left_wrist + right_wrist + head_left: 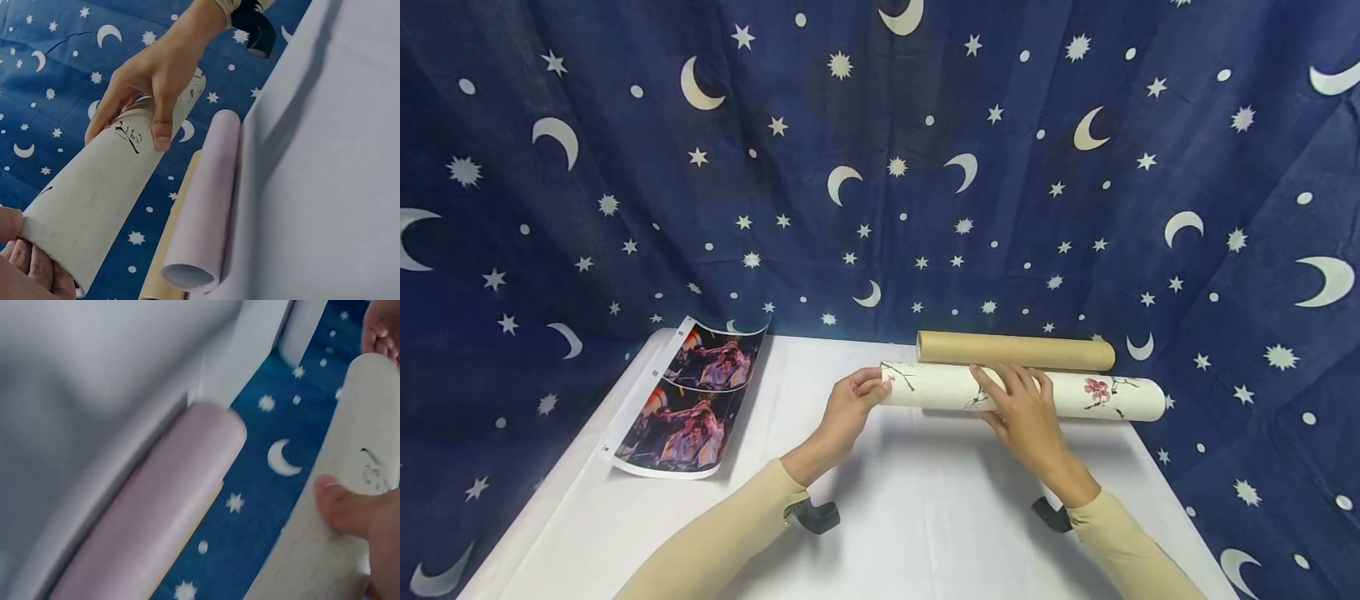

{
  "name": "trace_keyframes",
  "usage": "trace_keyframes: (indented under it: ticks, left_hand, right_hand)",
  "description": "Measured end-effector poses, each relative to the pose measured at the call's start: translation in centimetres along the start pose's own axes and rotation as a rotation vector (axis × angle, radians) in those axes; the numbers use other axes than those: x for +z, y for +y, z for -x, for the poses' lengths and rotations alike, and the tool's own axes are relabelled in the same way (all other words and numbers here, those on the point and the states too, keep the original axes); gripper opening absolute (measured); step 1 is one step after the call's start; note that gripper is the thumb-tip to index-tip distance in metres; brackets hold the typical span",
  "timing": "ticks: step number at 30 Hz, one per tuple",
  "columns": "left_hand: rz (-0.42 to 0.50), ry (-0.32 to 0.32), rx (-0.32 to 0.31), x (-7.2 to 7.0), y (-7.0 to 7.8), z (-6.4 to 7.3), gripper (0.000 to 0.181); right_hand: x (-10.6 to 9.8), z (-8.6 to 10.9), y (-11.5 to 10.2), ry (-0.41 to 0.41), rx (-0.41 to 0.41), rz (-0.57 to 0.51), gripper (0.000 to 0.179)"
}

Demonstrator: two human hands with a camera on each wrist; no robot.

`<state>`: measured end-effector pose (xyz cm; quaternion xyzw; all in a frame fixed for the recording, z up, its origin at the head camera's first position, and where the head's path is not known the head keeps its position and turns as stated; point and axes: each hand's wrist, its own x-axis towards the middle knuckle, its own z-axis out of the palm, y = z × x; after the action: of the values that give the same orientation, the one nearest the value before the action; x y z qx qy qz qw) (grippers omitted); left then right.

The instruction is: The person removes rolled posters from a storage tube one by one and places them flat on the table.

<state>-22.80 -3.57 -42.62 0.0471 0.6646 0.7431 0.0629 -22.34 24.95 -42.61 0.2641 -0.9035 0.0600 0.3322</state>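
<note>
Dark-blue cloth (887,117) w/ pale moons, stars & dots filled the bkgd & both sides of the frame, & below it a white table (917,517) ran to the bottom edge. Floral roll (940,385) (white, w/ dark twigs & pinkish-red blossoms) lay right of centre, roughly horiz., held up off the tabletop by both hands.

L hand (850,406) had its left end: thumb on the outer face, fingers curled at the rim, a narrow pinch. R hand (1028,421) gripped it near mid-length, fingers spread over the top & thumb on the near side; in the right wrist view that thumb pressed flat on the paper.

Just behind the roll, upper right of centre, a tan tube (1015,347) lay along the table's far edge. Beside it was a pinkish tube (203,206), its open end low-centre in the left wrist view (mostly hidden by the roll in the head view).

Left of frame, well apart from the hands, a printed sheet (696,400) w/ 2 similar photos, one above the other, lay w/ its edges curling up. Cream sleeves (722,533) came in from the bottom, a black band (817,517) showing at each wrist.
</note>
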Motion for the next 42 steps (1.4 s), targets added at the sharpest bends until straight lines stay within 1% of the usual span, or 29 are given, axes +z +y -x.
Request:
trace_keyframes:
  ticks: [3, 9, 15, 18, 21, 25, 29, 33, 36, 40, 42]
  left_hand:
    - [-0.022, -0.009, 0.007, -0.8, -0.2, 0.4, 0.035]
    - [-0.078, -0.004, -0.042, -2.1, -1.0, 1.5, 0.033]
    - [-0.125, 0.035, -0.049, -3.2, -1.8, 2.6, 0.032]
    - [-0.131, 0.049, -0.066, -3.6, -2.1, 3.0, 0.032]
    - [-0.131, 0.048, -0.076, -4.1, -2.4, 3.4, 0.033]
    - [-0.129, 0.034, -0.094, -4.6, -2.5, 3.4, 0.036]
    - [-0.16, 0.009, -0.111, -5.1, -2.7, 3.2, 0.04]
    - [-0.229, -0.015, -0.136, -5.3, -3.1, 3.0, 0.041]
    - [-0.265, -0.024, -0.142, -5.4, -3.6, 3.1, 0.042]
    - [-0.236, -0.043, -0.11, -5.7, -3.9, 3.2, 0.041]
    - [-0.208, -0.054, -0.1, -6.0, -3.9, 3.3, 0.04]
  right_hand:
    - [0.1, 0.0, -0.9, -0.028, 0.02, -0.025, 0.079]
    - [0.8, 1.0, -2.5, -0.094, 0.052, -0.049, 0.08]
    - [1.6, 1.7, -3.9, -0.138, 0.046, -0.071, 0.081]
    - [2.0, 1.8, -4.4, -0.158, 0.041, -0.081, 0.081]
    - [2.4, 2.0, -4.8, -0.176, 0.037, -0.083, 0.079]
    - [2.9, 2.1, -5.4, -0.191, 0.04, -0.101, 0.078]
    - [3.1, 2.0, -5.9, -0.225, 0.058, -0.145, 0.076]
    - [3.4, 2.0, -6.2, -0.259, 0.068, -0.155, 0.075]
    - [3.7, 2.1, -6.4, -0.257, 0.061, -0.15, 0.076]
    - [3.9, 2.1, -6.6, -0.245, 0.041, -0.148, 0.078]
    - [4.0, 2.0, -6.7, -0.257, 0.036, -0.149, 0.077]
